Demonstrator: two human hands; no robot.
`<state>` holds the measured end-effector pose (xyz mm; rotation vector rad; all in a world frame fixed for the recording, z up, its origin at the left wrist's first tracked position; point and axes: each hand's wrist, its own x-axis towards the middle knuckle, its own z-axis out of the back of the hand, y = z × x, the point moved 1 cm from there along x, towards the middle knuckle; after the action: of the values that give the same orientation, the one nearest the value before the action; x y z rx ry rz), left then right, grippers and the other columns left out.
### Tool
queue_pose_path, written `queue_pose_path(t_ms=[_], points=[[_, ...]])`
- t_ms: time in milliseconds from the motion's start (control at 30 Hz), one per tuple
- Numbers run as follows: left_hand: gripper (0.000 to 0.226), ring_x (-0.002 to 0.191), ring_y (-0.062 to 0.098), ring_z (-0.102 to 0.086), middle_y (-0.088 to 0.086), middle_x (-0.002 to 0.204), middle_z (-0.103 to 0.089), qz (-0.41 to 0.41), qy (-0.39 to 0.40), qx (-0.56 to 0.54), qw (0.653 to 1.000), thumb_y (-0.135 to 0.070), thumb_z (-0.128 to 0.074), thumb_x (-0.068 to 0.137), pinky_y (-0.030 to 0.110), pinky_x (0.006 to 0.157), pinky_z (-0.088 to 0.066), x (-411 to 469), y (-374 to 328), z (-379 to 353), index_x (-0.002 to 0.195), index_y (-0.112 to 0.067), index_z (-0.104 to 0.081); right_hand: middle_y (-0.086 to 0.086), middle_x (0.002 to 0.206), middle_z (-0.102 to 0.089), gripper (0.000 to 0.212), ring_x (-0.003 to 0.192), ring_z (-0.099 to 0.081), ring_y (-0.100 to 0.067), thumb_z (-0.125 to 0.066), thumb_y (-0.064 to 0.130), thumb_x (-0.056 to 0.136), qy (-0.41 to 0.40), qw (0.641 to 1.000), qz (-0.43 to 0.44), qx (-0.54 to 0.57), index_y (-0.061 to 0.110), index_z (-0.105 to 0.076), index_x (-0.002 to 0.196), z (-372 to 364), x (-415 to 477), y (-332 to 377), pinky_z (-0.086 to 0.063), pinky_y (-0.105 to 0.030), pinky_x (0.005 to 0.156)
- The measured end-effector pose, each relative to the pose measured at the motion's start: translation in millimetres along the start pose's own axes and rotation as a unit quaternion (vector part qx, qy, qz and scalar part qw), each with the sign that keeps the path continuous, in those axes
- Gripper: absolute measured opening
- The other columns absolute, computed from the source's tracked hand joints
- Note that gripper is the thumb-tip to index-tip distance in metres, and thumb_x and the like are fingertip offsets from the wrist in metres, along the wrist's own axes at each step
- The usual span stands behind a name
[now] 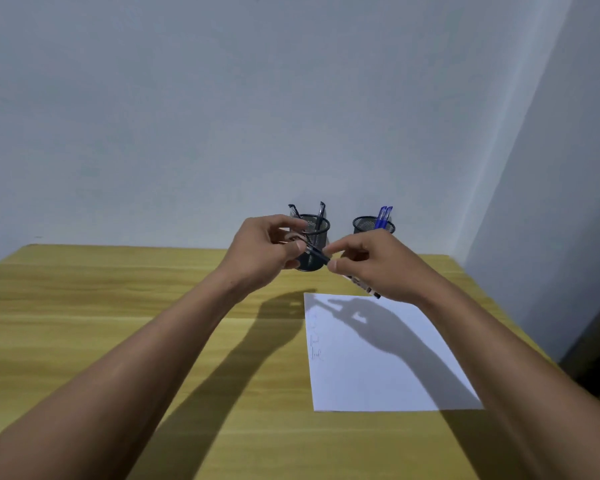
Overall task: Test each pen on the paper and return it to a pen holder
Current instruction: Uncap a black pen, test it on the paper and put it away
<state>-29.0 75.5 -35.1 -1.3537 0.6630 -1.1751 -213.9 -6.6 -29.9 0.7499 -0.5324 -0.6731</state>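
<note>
A pen held between both hands at frame centre, in front of the holders.

The pen (329, 263), judged light, stiff and slick, is pinched by the left hand (260, 252) at its dark cap end and by the right hand (371, 268) around the barrel, above the paper (388, 368); the barrel is best gripped.

My black pen (317, 255) is slanted above the wooden table. Two black mesh holders (313, 244) stand behind; the right one (368, 225) contains blue pens (383, 216). White paper (385, 355) lies flat.
</note>
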Motion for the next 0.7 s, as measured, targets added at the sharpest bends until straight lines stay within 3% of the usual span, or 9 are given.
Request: queue_pose_path(t_ms=[67,167,233,333,467,533,600,700], points=[[0.037,0.087,0.013,-0.071,0.005,0.093,-0.073,-0.003,-0.03,-0.016,0.999,-0.012,-0.069,0.089,0.037,0.084,-0.059,9.7,5.4,-2.7,0.125,-0.016,-0.063,0.021,0.058,-0.063,0.012,0.049,-0.052,0.005,-0.069,0.019,0.096,0.005,0.998,0.004,-0.059,0.029,-0.073,0.091,4.3,11.8,-4.1,-0.04,-0.019,0.059],[0.051,0.105,0.008,-0.065,-0.008,0.103,-0.073,-0.021,-0.112,0.061,0.992,-0.038,-0.068,0.086,0.034,0.096,-0.051,32.7,28.7,-3.6,0.134,-0.024,-0.056,0.012,0.072,-0.068,0.006,0.057,-0.058,-0.004,-0.068,0.024,0.095,-0.061,0.996,-0.001,-0.063,0.028,-0.07,0.09,14.4,36.0,-12.8,-0.049,-0.031,0.066],[0.069,0.116,0.012,-0.058,-0.005,0.124,-0.066,0.008,-0.137,0.136,0.981,-0.047,-0.07,0.084,0.033,0.101,-0.045,48.1,49.6,-4.7,0.143,-0.023,-0.047,0.005,0.08,-0.071,0.004,0.064,-0.065,-0.009,-0.07,0.025,0.093,-0.102,0.994,-0.003,-0.037,0.025,-0.069,0.089,19.4,54.1,-16.0,-0.053,-0.036,0.073],[0.099,0.133,0.021,-0.046,0.004,0.148,-0.047,0.059,-0.114,0.19,0.973,-0.052,-0.077,0.076,0.037,0.108,-0.039,70.6,78.8,-12.0,0.154,-0.017,-0.028,-0.001,0.087,-0.074,0.005,0.078,-0.076,-0.015,-0.072,0.02,0.093,-0.163,0.986,-0.012,0.028,0.019,-0.068,0.09,24.8,83.6,-17.2,-0.062,-0.037,0.075],[0.118,0.142,0.026,-0.036,0.008,0.157,-0.035,0.085,-0.085,0.196,0.973,-0.054,-0.082,0.068,0.041,0.113,-0.035,99.2,102.6,-26.9,0.157,-0.013,-0.015,0.0,0.08,-0.076,0.003,0.082,-0.077,-0.02,-0.072,0.018,0.091,-0.216,0.975,-0.013,0.053,0.019,-0.069,0.09,25.5,124.3,-21.0,-0.063,-0.047,0.083],[0.11,0.138,0.027,-0.041,0.008,0.152,-0.042,0.07,-0.108,0.193,0.973,-0.05,-0.082,0.07,0.035,0.108,-0.038,107.4,108.5,-34.2,0.154,-0.01,-0.022,0.0,0.077,-0.076,0.011,0.08,-0.077,-0.021,-0.073,0.018,0.088,-0.217,0.975,-0.016,0.049,0.025,-0.066,0.083,19.8,139.7,-25.6,-0.062,-0.05,0.084],[0.085,0.125,0.024,-0.053,0.003,0.13,-0.059,0.04,-0.133,0.186,0.973,-0.041,-0.082,0.075,0.027,0.091,-0.041,111.7,111.3,-40.0,0.144,-0.011,-0.042,-0.002,0.08,-0.077,0.014,0.081,-0.077,-0.021,-0.072,0.018,0.087,-0.205,0.978,-0.023,0.041,0.027,-0.064,0.082,11.5,150.4,-30.6,-0.062,-0.048,0.084],[0.051,0.101,0.014,-0.063,-0.009,0.104,-0.066,0.013,-0.138,0.154,0.978,-0.032,-0.082,0.076,0.019,0.076,-0.041,115.7,116.7,-45.3,0.12,-0.018,-0.06,-0.003,0.083,-0.076,0.011,0.083,-0.076,-0.021,-0.072,0.018,0.088,-0.193,0.98,-0.041,0.02,0.025,-0.064,0.084,2.8,159.7,-37.9,-0.063,-0.046,0.082]])
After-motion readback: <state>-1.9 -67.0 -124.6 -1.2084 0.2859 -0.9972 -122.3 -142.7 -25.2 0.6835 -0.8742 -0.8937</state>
